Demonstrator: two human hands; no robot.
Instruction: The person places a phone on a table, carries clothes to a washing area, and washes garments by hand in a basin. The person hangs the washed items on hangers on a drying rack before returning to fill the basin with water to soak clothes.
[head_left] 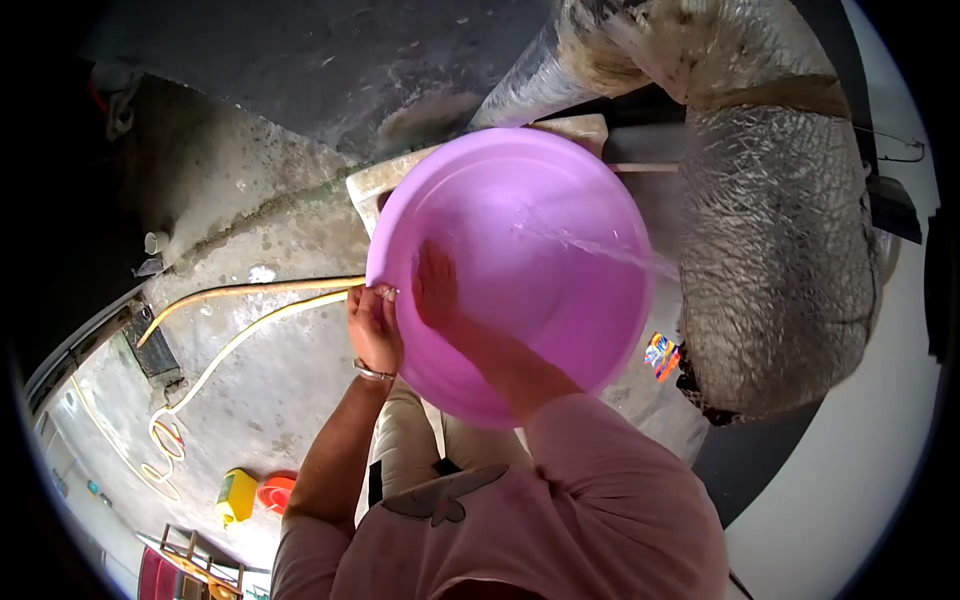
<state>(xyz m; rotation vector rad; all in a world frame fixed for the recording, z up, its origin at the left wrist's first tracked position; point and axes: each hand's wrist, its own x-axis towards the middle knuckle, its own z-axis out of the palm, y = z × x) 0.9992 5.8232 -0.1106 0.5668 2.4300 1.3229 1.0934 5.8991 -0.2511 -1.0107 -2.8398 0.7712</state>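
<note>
A large pink-purple plastic basin is in front of me, with a thin stream of water running into it from the right. My left hand is closed on the basin's left rim, thumb and fingers pinched over the edge. My right hand is inside the basin, fingers stretched out and laid flat along the inner left wall; it appears to hold nothing. Beneath the basin, a pale, worn support shows at the upper left and at the top.
A thick foil-wrapped pipe bends down on the right. Yellow hoses run over the concrete floor at left. Behind me are a yellow jug and a red bowl. A colourful packet lies right of the basin.
</note>
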